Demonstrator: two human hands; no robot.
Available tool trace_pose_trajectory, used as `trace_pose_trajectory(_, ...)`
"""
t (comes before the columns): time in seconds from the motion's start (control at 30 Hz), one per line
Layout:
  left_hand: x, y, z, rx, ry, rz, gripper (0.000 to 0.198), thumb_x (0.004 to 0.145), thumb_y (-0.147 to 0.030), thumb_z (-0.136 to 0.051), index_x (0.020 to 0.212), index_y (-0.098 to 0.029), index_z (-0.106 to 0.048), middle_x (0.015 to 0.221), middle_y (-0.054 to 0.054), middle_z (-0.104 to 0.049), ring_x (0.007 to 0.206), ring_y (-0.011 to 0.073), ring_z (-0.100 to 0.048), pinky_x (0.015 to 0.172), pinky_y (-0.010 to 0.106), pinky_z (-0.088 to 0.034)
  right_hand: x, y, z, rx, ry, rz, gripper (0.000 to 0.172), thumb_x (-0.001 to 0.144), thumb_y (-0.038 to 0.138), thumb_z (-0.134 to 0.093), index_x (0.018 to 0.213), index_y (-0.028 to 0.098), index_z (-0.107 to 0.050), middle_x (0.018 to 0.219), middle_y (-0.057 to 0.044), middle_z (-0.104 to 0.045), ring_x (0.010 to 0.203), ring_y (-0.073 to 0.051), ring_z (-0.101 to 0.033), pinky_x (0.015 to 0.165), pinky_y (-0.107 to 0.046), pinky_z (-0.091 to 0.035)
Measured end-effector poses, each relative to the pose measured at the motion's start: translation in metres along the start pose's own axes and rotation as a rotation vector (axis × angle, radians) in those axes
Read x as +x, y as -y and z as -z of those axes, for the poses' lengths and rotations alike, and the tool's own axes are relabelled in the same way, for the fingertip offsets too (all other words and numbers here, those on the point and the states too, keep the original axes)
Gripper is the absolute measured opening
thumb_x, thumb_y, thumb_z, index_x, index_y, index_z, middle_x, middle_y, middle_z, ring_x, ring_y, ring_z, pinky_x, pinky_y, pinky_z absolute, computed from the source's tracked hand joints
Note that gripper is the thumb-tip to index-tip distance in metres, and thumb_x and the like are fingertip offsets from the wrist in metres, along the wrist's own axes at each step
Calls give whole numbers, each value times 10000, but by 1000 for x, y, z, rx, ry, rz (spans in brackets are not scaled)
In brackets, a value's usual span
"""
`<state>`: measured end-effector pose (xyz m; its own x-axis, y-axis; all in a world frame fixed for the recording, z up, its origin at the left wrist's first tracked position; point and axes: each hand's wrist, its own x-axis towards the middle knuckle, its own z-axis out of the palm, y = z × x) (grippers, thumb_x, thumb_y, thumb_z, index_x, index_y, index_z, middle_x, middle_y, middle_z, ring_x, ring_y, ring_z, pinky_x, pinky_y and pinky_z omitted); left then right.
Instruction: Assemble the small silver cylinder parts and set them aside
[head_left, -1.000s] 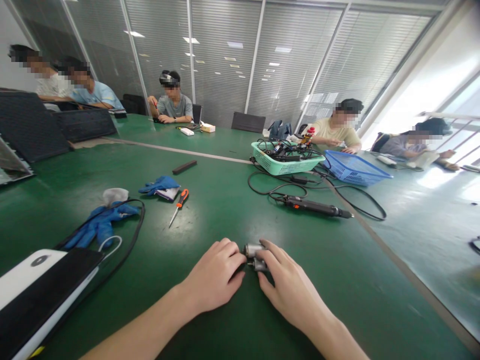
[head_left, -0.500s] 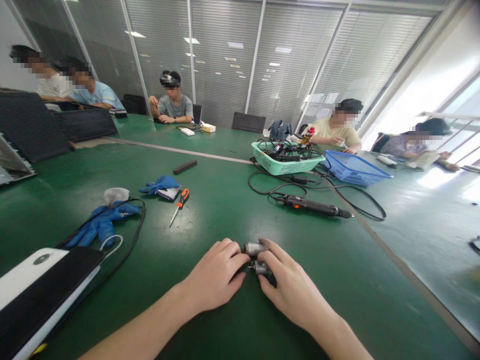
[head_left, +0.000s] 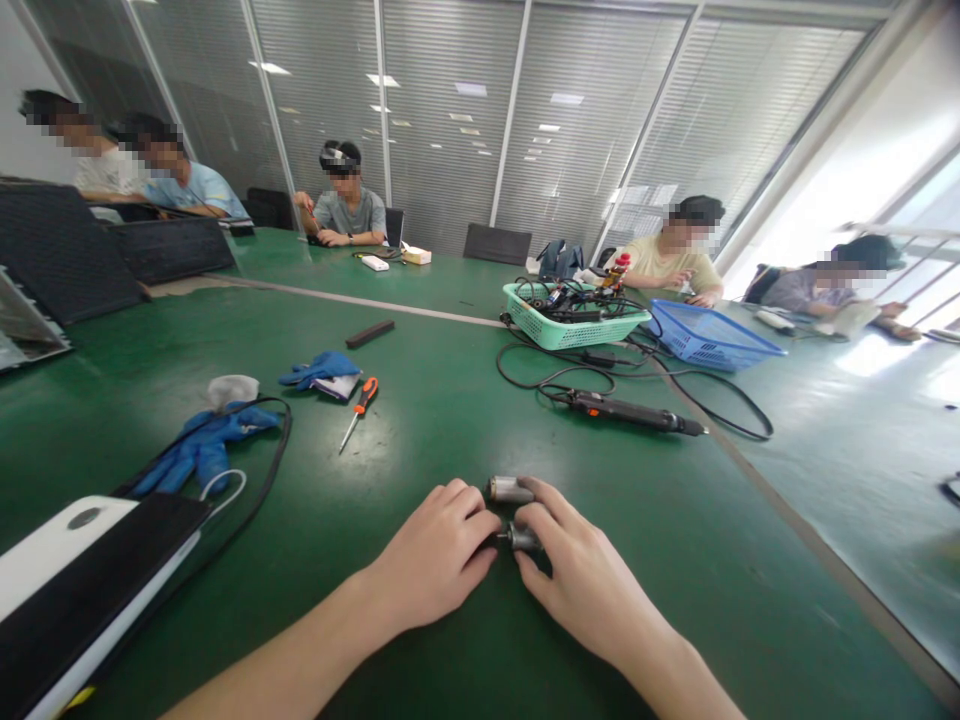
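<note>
On the near side of the green basket, well apart from it on the worktop, two metal cylinders are found: a larger cylinder on the side toward the basket, and a smaller cylinder on the side away from it. The smaller cylinder is gripped by the right hand between thumb and bent fingers; the larger cylinder is touched at its right end by the same hand. The left hand is placed at the shaft end of the smaller cylinder, its thumb and fingers drawn close together; whether anything is held between them cannot be told, the inner side being hidden. Just in front of the green basket, a black power screwdriver is noted, with its cable looped beside it. To the basket's right, a blue basket is set. To its left, an orange-handled screwdriver and a dark bar are recorded.
</note>
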<state>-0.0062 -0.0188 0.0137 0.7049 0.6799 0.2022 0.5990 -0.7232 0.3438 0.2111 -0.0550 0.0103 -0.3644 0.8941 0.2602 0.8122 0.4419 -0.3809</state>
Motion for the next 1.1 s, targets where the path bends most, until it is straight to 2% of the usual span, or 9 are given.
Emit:
trace_pose_trajectory(0.13, 1, 2, -2, 0, -5, 10, 40, 954, -210, -653, 955, -200, -614, 1065, 55, -587, 1033, 252, -526, 858, 382, -461, -1, -1, -1, -10, -7, 10, 228, 894, 114, -555, 1088, 234, -565, 1494, -114, -493, 1215, -289, -633, 1012, -471, -566)
trace_pose_trajectory(0.33, 1, 3, -3, 8, -7, 12, 59, 972, -229, -653, 932, -194, -629, 1043, 58, -590, 1028, 252, -528, 851, 376, -461, -1, -2, -2, -17, 5, 5, 313, 919, 118, -537, 1205, 238, -569, 1524, -109, -467, 1270, -297, -604, 1063, -485, -538)
trace_pose_trajectory(0.73, 2, 6, -7, 10, -25, 15, 39, 977, -216, -657, 946, -196, -646, 1024, 47, -598, 1024, 249, -544, 872, 384, -475, -1, -6, -6, -70, -27, 53, 242, 887, 116, -567, 1100, 226, -594, 1488, -114, -506, 1197, -293, -649, 1000, -455, -576)
trace_pose_trajectory(1.1, 2, 4, -6, 1, -47, 15, 44, 962, -160, -644, 953, -188, -611, 1058, 47, -604, 1044, 249, -541, 892, 391, -474, -1, 0, -3, -76, -16, 54, 249, 900, 118, -558, 1124, 217, -608, 1487, -131, -501, 1211, -302, -642, 1010, -469, -571)
